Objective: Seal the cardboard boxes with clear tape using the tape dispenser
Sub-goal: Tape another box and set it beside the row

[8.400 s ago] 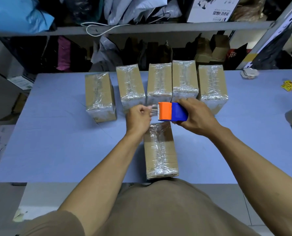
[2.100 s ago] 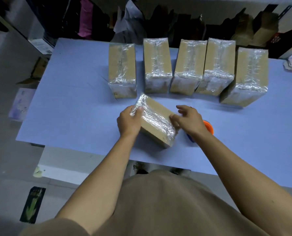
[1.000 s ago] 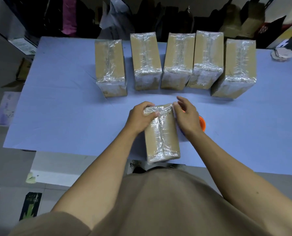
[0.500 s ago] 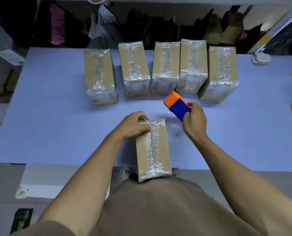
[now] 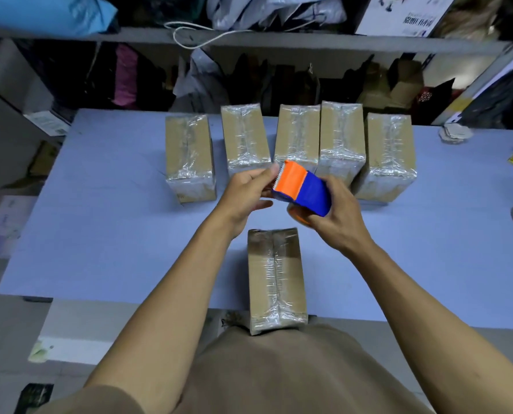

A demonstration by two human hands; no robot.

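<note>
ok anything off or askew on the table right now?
Mostly tidy. The near box overhangs the table's front edge. In the back row the leftmost box stands apart with a gap, the others nearly touch. All tape looks wrinkled. Right hand holds the tape dispenser; left hand is at its cutter end.

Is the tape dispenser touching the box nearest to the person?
Apart. The head view shows the tape dispenser held above bare table, clear of the nearest box.
</note>
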